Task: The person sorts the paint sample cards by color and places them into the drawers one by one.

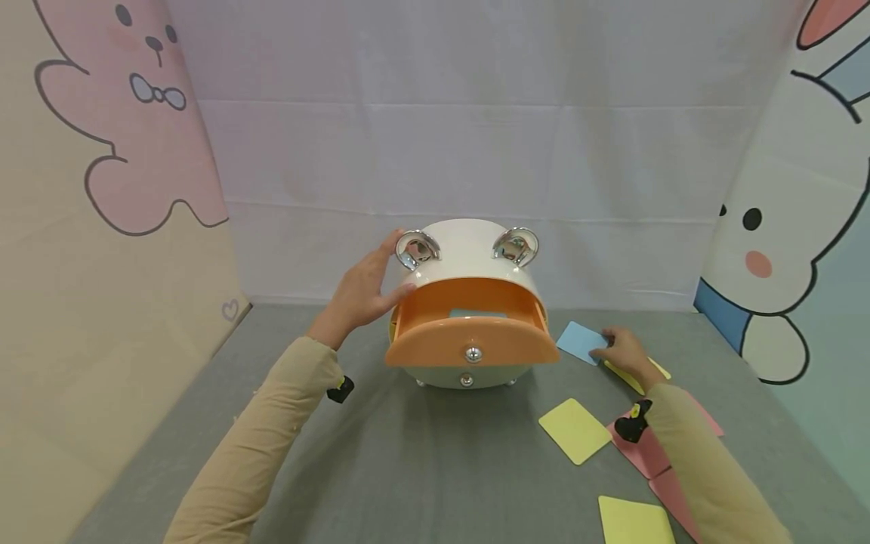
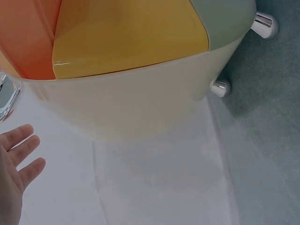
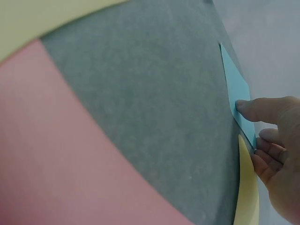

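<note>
A round white box (image 1: pixel 469 234) with silver ears stands mid-table, its orange drawer (image 1: pixel 442 344) pulled out at the front. Inside the drawer lies a piece of blue paper (image 1: pixel 476 313). My left hand (image 1: pixel 367 291) is at the box's left side by the silver ear (image 1: pixel 416 249), thumb toward the drawer's edge. In the left wrist view its fingers (image 2: pixel 23 150) are spread and fairly straight. To the right of the box, my right hand (image 1: pixel 624 352) pinches a blue card (image 1: pixel 578 341) by its right edge. The right wrist view shows the thumb (image 3: pixel 255 108) on top of the card.
A yellow card (image 1: pixel 575 432) lies in front of the right hand, another yellow card (image 1: pixel 635 521) nearer the front. Pink cards (image 1: pixel 642 452) lie partly under the right sleeve. A further yellow card (image 1: pixel 621 375) is by the right wrist. Behind the table hangs a white cloth (image 1: pixel 469 151).
</note>
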`<act>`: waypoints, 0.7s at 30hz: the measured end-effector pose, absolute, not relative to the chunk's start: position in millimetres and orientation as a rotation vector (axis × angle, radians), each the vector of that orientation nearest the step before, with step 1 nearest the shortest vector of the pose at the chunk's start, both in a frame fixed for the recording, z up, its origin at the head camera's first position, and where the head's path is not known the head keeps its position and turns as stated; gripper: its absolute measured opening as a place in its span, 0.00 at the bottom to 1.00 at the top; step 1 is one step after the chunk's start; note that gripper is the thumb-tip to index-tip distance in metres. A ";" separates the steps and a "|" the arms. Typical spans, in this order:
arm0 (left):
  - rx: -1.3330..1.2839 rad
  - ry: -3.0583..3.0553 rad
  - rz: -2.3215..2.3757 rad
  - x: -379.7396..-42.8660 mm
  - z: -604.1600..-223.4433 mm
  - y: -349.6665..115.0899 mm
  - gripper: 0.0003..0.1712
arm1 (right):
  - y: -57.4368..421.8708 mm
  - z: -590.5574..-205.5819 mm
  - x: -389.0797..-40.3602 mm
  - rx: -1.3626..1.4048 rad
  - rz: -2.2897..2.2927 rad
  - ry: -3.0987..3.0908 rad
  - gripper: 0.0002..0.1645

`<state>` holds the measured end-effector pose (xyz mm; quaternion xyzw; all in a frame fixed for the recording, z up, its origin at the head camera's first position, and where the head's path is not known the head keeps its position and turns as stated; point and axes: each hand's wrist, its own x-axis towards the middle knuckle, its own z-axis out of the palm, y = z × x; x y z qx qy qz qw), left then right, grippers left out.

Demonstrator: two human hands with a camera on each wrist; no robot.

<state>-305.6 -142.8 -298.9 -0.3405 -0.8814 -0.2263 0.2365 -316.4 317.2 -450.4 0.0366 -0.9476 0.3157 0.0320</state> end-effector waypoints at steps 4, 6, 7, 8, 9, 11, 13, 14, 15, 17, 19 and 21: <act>-0.935 -2.408 -0.609 -305.8 -298.3 -142.6 0.47 | 317.7 -449.8 -317.3 0.135 0.979 -2.904 0.35; -0.935 -2.402 -0.602 -305.8 -298.0 -142.4 0.47 | 317.7 -447.2 -316.3 0.159 0.977 -2.896 0.35; -0.935 -2.399 -0.602 -305.7 -298.1 -142.2 0.47 | 318.0 -446.1 -315.4 0.174 0.970 -2.885 0.34; -0.935 -2.398 -0.601 -305.6 -298.0 -142.0 0.46 | 317.9 -444.5 -314.3 0.183 0.969 -2.874 0.33; -0.933 -2.398 -0.600 -305.5 -297.9 -141.9 0.46 | 318.2 -442.9 -313.6 0.198 0.964 -2.856 0.32; -0.930 -2.401 -0.600 -305.1 -297.7 -141.7 0.46 | 319.2 -440.1 -313.0 0.219 0.961 -2.824 0.29; -0.926 -2.408 -0.601 -304.6 -297.3 -141.6 0.47 | 320.4 -437.7 -313.2 0.239 0.970 -2.780 0.24; -0.924 -2.412 -0.601 -304.5 -297.1 -141.6 0.47 | 320.6 -435.8 -312.9 0.244 0.980 -2.762 0.22; -0.922 -2.416 -0.599 -304.3 -297.1 -141.6 0.47 | 320.9 -433.9 -312.7 0.254 0.990 -2.747 0.21; -0.919 -2.423 -0.599 -304.2 -297.2 -141.7 0.47 | 320.5 -428.9 -311.4 0.263 1.004 -2.725 0.19; -0.918 -2.427 -0.598 -304.2 -297.3 -141.8 0.47 | 319.2 -422.5 -309.6 0.270 1.017 -2.711 0.18; -0.920 -2.426 -0.596 -304.0 -297.3 -141.8 0.47 | 317.7 -415.0 -307.2 0.279 1.027 -2.706 0.18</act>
